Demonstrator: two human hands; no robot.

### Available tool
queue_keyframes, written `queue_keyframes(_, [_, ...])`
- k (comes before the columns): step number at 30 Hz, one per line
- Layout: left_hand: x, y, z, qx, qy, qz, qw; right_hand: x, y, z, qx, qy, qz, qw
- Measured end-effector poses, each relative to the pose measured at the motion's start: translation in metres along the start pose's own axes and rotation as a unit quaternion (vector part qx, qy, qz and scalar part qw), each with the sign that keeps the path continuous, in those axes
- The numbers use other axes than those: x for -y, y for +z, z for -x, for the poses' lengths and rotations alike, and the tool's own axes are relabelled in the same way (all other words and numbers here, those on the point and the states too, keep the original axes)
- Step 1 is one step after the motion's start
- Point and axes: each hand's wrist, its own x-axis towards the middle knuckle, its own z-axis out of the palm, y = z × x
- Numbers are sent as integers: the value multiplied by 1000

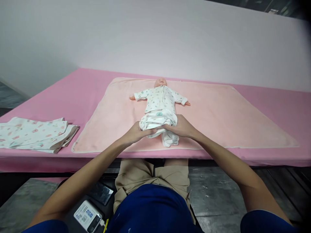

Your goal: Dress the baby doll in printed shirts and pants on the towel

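A baby doll lies on its back on a peach blanket, arms spread, head toward the wall. It wears a white printed long-sleeved top. White printed baby pants are bunched around its lower body, and one pant leg hangs down at the near side. My left hand grips the bunched pants at their left side, thumb on top. On the other side my right hand pinches the same fabric, its thumb reaching toward the left thumb. The doll's legs are hidden by the cloth.
Folded printed cloths lie at the left of the pink table. A white wall rises behind it. Below the table's front edge, a white power bank and a phone rest on a dark surface beside my legs.
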Motion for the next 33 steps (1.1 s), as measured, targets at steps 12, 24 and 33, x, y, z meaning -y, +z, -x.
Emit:
queue_keyframes(12, [45, 11, 17, -54, -27, -404, 913, -4, 47, 2, 93, 75, 332, 936])
queue_keyframes(24, [54, -24, -27, -86, 127, -350, 924, -44, 20, -25, 63, -88, 152, 983])
queue_keyframes(33, [26, -59, -51, -2, 145, -403, 904, -69, -21, -43, 98, -73, 36, 992])
